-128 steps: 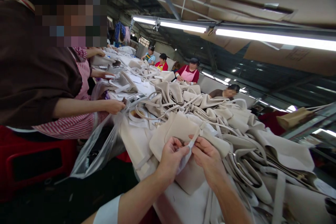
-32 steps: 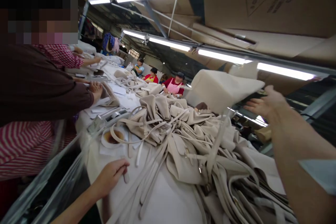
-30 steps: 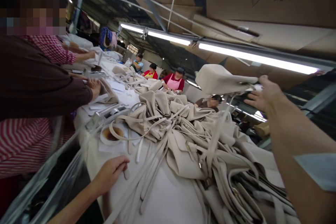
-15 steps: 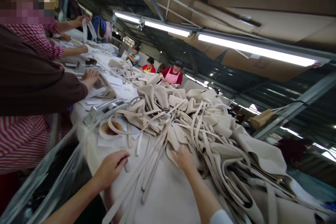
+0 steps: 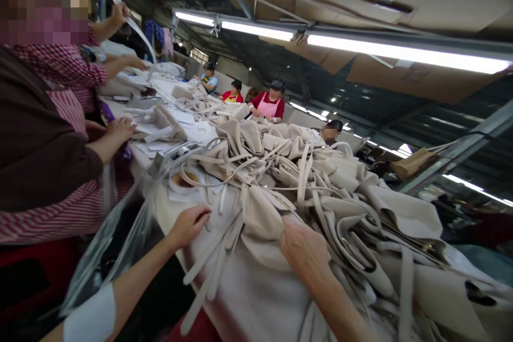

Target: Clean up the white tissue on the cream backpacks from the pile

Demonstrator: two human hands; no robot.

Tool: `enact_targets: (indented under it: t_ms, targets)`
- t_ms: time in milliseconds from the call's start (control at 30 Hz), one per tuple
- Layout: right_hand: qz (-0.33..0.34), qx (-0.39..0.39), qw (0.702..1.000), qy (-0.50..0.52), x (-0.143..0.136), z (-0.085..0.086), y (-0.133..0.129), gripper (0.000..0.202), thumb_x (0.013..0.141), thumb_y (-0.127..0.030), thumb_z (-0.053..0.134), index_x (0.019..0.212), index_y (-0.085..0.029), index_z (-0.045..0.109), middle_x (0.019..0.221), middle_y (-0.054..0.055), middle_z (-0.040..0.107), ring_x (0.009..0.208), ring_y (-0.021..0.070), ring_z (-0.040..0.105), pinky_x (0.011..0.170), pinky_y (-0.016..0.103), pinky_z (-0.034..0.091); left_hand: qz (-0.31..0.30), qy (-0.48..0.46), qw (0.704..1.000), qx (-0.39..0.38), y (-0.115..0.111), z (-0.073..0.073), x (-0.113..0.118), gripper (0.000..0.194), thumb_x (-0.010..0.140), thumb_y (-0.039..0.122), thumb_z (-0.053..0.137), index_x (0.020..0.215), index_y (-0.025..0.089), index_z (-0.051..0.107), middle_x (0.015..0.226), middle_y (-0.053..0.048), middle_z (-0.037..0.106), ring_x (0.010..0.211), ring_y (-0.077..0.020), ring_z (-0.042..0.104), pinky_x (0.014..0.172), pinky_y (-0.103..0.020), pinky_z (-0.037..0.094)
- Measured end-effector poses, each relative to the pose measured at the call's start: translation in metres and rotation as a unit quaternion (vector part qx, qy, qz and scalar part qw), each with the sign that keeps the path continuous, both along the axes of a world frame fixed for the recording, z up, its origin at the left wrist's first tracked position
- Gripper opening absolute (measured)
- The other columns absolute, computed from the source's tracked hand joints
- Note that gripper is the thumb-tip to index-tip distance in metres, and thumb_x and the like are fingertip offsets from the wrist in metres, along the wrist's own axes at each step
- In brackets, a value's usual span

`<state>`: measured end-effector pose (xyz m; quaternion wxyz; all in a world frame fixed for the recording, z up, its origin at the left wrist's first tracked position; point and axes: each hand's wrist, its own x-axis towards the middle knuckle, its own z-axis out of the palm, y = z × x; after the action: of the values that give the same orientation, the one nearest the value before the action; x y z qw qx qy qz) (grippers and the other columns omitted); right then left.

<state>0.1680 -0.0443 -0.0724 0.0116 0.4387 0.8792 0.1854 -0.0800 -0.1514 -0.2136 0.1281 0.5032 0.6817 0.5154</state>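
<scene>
Hands: two of the wearer's own. Right hand [image 5: 304,248] grips one beige bag [image 5: 262,219] by its right edge; left hand [image 5: 189,227] has curled fingers, and whether it holds anything cannot be told.
Bag position: on the near part of the one table [image 5: 256,291], just beside the heap [image 5: 336,171], whose overlapping pieces defy counting.
Straps [image 5: 216,264]: at least three ends, over the near edge.
Tape roll [image 5: 184,179]: one, beyond the left hand.
Co-workers: at least six.

Smooth matt leather-look bag [image 5: 260,219], glossy clear plastic sheeting [image 5: 94,257], matt cardboard [image 5: 444,8]
</scene>
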Motion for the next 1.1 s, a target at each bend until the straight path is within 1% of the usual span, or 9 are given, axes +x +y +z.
enact_targets:
  t_ms: [100, 267, 400, 533, 667, 767, 933, 1033, 1100]
  targets:
    - [0.038, -0.043, 0.998, -0.002, -0.003, -0.019, -0.056, 0.041, 0.091, -0.003, 0.038, 0.125, -0.015, 0.058, 0.086, 0.013, 0.074, 0.077, 0.0263, 0.073, 0.059, 0.03, 0.044, -0.029, -0.136, 0.99, 0.016, 0.003, 0.003, -0.001, 0.042, 0.085, 0.053, 0.049, 0.088, 0.017, 0.069, 0.082, -0.007, 0.071, 0.08, -0.0212, 0.062, 0.077, -0.031, 0.046]
    - [0.062, -0.059, 0.996, 0.02, 0.001, -0.07, -0.111, 0.051, 0.089, 0.003, 0.04, 0.136, -0.01, 0.051, 0.086, 0.012, 0.072, 0.074, 0.022, 0.073, 0.058, 0.027, 0.05, -0.07, -0.392, 0.917, -0.003, -0.004, 0.014, 0.019, 0.068, 0.069, 0.073, 0.058, 0.099, 0.012, 0.065, 0.092, -0.012, 0.071, 0.085, -0.0251, 0.065, 0.078, -0.036, 0.049]
    - [0.083, -0.008, 0.996, 0.03, 0.003, -0.098, -0.13, 0.051, 0.087, 0.004, 0.044, 0.136, -0.007, 0.053, 0.081, 0.012, 0.071, 0.07, 0.0214, 0.073, 0.057, 0.027, 0.054, -0.139, -0.405, 0.904, -0.007, -0.009, 0.033, 0.06, 0.06, 0.069, 0.055, 0.075, 0.113, 0.017, 0.06, 0.102, -0.009, 0.071, 0.098, -0.0253, 0.065, 0.085, -0.035, 0.049]
    - [0.13, 0.034, 0.99, 0.034, 0.0, -0.116, -0.144, 0.048, 0.083, 0.005, 0.046, 0.128, -0.006, 0.06, 0.074, 0.012, 0.069, 0.064, 0.0229, 0.071, 0.052, 0.028, 0.054, -0.066, -0.412, 0.908, 0.03, 0.005, 0.047, 0.085, 0.062, 0.057, 0.022, 0.083, 0.113, 0.016, 0.056, 0.092, -0.005, 0.07, 0.083, -0.0209, 0.065, 0.074, -0.03, 0.051]
    - [0.161, 0.03, 0.982, 0.089, 0.012, -0.122, -0.144, 0.047, 0.078, 0.005, 0.053, 0.119, -0.013, 0.066, 0.074, 0.01, 0.07, 0.063, 0.0236, 0.069, 0.051, 0.028, 0.05, -0.058, -0.413, 0.906, 0.071, 0.016, 0.048, 0.086, 0.055, 0.055, 0.015, 0.076, 0.106, 0.017, 0.056, 0.078, 0.001, 0.065, 0.069, -0.0161, 0.062, 0.065, -0.027, 0.049]
    - [0.199, -0.017, 0.954, 0.222, 0.037, -0.097, -0.122, 0.025, 0.091, -0.011, 0.052, 0.104, -0.021, 0.07, 0.071, 0.005, 0.071, 0.059, 0.0191, 0.067, 0.053, 0.025, 0.045, -0.123, -0.403, 0.9, 0.111, 0.015, 0.051, 0.083, 0.055, 0.058, 0.018, 0.075, 0.109, 0.018, 0.056, 0.082, 0.002, 0.066, 0.072, -0.0151, 0.062, 0.068, -0.026, 0.049]
    - [0.152, 0.142, 0.869, 0.449, 0.069, 0.002, -0.052, 0.032, 0.098, -0.036, 0.045, 0.11, -0.018, 0.067, 0.101, 0.012, 0.073, 0.083, 0.0232, 0.068, 0.075, 0.033, 0.051, -0.185, -0.334, 0.915, 0.13, 0.012, 0.073, 0.081, 0.053, 0.062, 0.023, 0.075, 0.113, 0.02, 0.059, 0.092, 0.0, 0.065, 0.076, -0.0151, 0.061, 0.069, -0.026, 0.047]
    - [0.165, 0.179, 0.87, 0.429, 0.063, 0.056, -0.013, 0.051, 0.092, -0.039, 0.051, 0.135, -0.012, 0.052, 0.131, 0.019, 0.061, 0.123, 0.0319, 0.054, 0.099, 0.045, 0.044, -0.187, -0.251, 0.941, 0.131, 0.014, 0.093, 0.079, 0.047, 0.065, 0.025, 0.073, 0.111, 0.02, 0.062, 0.088, 0.001, 0.064, 0.075, -0.0146, 0.058, 0.069, -0.025, 0.045]
    - [0.163, 0.141, 0.897, 0.387, 0.054, 0.078, 0.007, 0.058, 0.089, -0.038, 0.054, 0.138, -0.009, 0.048, 0.133, 0.021, 0.059, 0.125, 0.032, 0.051, 0.099, 0.044, 0.044, -0.183, -0.183, 0.956, 0.135, 0.018, 0.105, 0.075, 0.044, 0.067, 0.026, 0.071, 0.111, 0.021, 0.063, 0.086, 0.001, 0.063, 0.076, -0.0146, 0.057, 0.072, -0.025, 0.045]
